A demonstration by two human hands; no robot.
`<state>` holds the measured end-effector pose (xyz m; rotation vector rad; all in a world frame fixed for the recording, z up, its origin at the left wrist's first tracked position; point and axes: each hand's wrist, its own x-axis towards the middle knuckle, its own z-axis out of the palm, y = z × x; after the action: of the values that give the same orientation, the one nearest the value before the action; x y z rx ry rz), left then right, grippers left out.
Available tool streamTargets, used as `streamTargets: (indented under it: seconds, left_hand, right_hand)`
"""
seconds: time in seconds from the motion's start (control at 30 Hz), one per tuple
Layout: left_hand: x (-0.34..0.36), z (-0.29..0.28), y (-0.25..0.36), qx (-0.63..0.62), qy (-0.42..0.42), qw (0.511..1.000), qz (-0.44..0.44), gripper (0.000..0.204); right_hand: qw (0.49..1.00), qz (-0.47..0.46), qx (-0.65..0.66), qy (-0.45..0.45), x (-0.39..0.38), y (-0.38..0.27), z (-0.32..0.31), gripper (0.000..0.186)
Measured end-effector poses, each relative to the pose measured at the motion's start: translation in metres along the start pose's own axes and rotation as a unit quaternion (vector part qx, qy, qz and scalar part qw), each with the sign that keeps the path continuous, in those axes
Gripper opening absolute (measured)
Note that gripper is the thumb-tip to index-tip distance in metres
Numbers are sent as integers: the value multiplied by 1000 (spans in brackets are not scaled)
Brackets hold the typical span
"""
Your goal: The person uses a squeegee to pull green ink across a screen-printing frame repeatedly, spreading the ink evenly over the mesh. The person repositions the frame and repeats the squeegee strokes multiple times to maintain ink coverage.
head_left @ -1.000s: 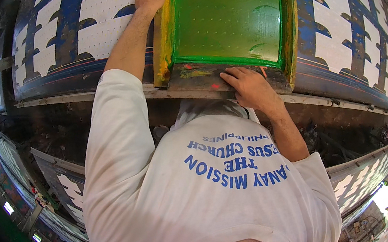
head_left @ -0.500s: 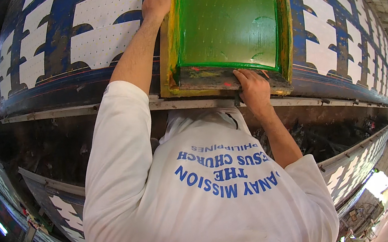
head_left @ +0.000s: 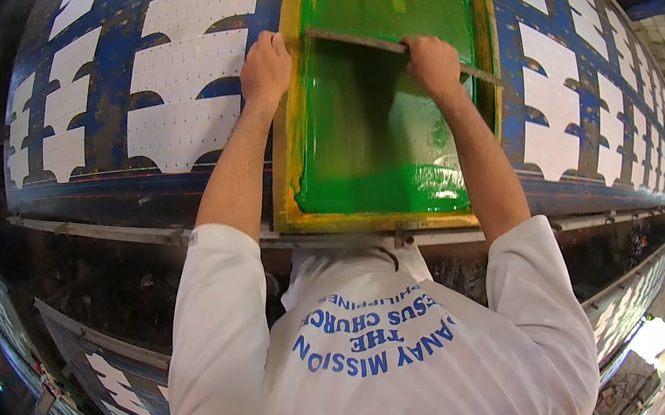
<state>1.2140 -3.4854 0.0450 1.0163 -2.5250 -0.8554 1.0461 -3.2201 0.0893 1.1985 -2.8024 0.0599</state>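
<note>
A screen-printing frame with yellow, paint-stained edges lies on the long table in front of me. Wet green ink covers its mesh. My left hand is closed around the frame's left edge. In my right hand is a squeegee, a long narrow bar spanning most of the frame's width and slightly tilted. My fingers wrap its top edge right of the middle. The bar's lower side is in shadow, so its contact with the mesh is hard to make out.
White cut pieces printed with small dots lie in rows on the blue table, left and right of the frame. A rail runs along the table's near edge. Another table with white pieces stands behind me.
My right hand has carried the squeegee from the frame's near end to its far half. My left hand stays on the left edge. The frame appears lower in view.
</note>
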Motion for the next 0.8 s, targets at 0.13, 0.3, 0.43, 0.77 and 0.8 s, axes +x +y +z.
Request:
streamTargets:
  seconds: [0.13, 0.3, 0.43, 0.77, 0.8]
  left_hand:
    - [-2, -3, 6, 22, 8, 1000, -4, 37]
    - [-3, -2, 4, 13, 27, 999, -10, 33]
    - [-4, 1, 3, 2, 53, 998, -15, 31]
    - [-7, -4, 17, 61, 46, 996, -46, 31]
    - [-7, -3, 17, 58, 48, 996, -46, 31]
  right_hand:
    - [999, 13, -17, -26, 79, 22, -3, 16]
    - [1000, -1, -16, -24, 160, 47, 0, 20]
    - [999, -27, -39, 0, 194, 61, 7, 22]
    - [999, -51, 3, 17, 152, 57, 13, 17]
    - [998, -55, 16, 15, 158, 61, 9, 18]
